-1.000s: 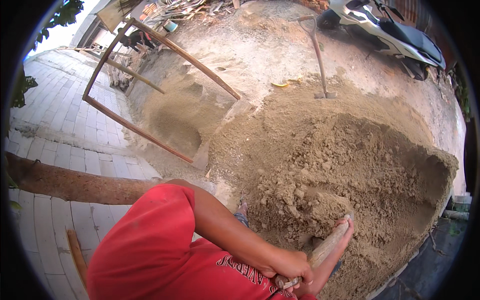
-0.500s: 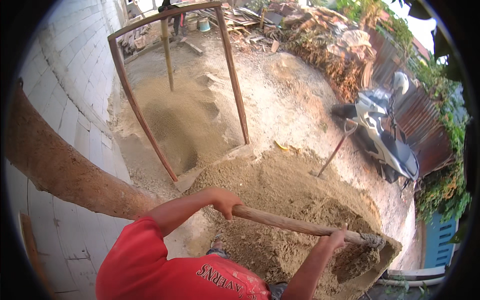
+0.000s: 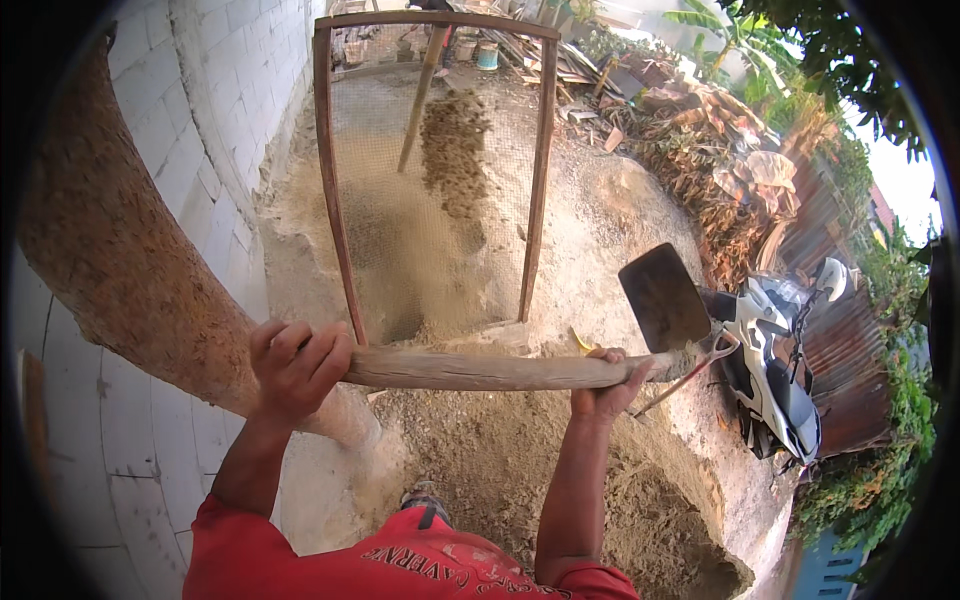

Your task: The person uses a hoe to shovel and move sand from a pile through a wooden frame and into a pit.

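A hoe with a thick wooden handle (image 3: 470, 370) lies nearly level across the view, raised above the sand pile (image 3: 560, 460). My left hand (image 3: 298, 368) is closed round its left end. My right hand (image 3: 604, 386) grips the handle near the head. The dark, flat blade (image 3: 664, 299) points away from me, with no load visible on it. Ahead stands a wood-framed mesh screen (image 3: 538, 190), propped up by a pole (image 3: 420, 105). A clump of damp sand (image 3: 455, 150) shows at the mesh, spread out and apparently in flight.
A tree trunk (image 3: 150, 260) leans in at the left beside a white block wall (image 3: 170, 90). A red-shafted shovel (image 3: 680, 388) and a parked motorbike (image 3: 775, 370) stand on the right. Dry leaves and debris (image 3: 720, 150) lie farther back, near a bucket (image 3: 487, 57).
The hoe has swung up and forward from the sand pile. Its blade, formerly low at the right with sand, now shows bare, and sand has been thrown at the screen.
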{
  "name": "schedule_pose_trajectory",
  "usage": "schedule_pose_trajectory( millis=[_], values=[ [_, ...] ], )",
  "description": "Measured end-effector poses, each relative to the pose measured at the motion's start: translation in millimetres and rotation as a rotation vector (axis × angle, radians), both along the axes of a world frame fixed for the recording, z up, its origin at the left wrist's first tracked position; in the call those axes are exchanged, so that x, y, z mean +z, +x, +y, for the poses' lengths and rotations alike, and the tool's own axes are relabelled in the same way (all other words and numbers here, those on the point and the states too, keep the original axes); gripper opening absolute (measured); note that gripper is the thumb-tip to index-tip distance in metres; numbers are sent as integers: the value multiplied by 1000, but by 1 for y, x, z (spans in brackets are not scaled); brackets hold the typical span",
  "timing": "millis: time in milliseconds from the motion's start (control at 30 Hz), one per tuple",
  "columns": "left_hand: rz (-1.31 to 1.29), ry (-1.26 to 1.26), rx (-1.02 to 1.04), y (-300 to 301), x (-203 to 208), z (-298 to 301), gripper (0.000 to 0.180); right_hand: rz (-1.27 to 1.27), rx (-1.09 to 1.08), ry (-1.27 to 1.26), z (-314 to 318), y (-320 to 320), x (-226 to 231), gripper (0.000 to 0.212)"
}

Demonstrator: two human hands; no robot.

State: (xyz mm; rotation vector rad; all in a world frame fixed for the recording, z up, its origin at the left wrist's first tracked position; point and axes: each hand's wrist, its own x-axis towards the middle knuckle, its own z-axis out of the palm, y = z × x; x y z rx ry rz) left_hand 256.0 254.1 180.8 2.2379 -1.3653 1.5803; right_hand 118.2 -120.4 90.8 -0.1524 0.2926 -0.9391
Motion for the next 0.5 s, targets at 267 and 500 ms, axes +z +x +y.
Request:
schedule_pose_trajectory(
  millis=[267,500],
  values=[
    [773,345,-574,-56,-165,-101,9,689,-409,587,7,-252,-137,45],
    [999,971,-1029,-163,-231,-204,25,822,-769,849,107,-466,-182,44]
  ],
)
